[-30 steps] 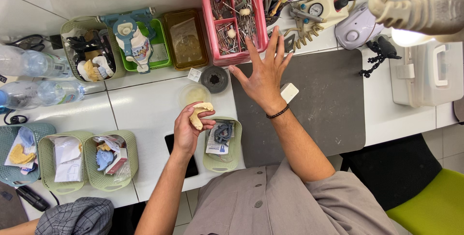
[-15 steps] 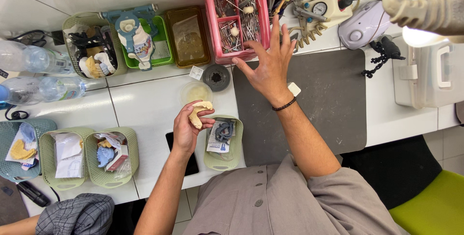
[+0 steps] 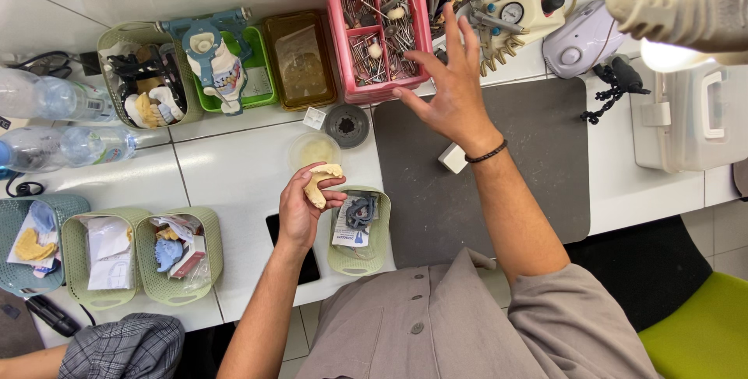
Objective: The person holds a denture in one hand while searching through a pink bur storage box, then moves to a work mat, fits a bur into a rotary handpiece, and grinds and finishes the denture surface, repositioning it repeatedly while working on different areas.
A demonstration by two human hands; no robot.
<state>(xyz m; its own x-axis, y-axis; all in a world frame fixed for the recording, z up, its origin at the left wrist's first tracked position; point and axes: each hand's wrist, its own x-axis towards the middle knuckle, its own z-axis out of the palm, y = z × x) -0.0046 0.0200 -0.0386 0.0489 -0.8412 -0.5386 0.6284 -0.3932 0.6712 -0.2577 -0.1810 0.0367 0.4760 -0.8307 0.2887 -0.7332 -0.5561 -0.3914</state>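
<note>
Head view: the left hand (image 3: 300, 211) is curled around a pale yellow dental cast (image 3: 321, 182), thumb and fingers closed on it, holding it above the white bench just beside a small green basket (image 3: 378, 248) that carries a grey part and a folded paper. The right hand (image 3: 452, 87) hovers with its fingers spread wide and empty, over the near edge of the pink compartment tray (image 3: 335, 28) of burs and small rotary tools — the fingertips lie just at the tray's right wall, above the top corner of the dark grey mat (image 3: 538, 161). A clear round dish (image 3: 314, 150) and a black disc (image 3: 347, 125) lie between the two hands.

To pick well from that tray, my judgement is that the spread fingers should narrow to a thumb-and-forefinger pinch before going down among the burs, taking one shank alone — and the cast should be kept level and clear of the bench meanwhile.
</note>
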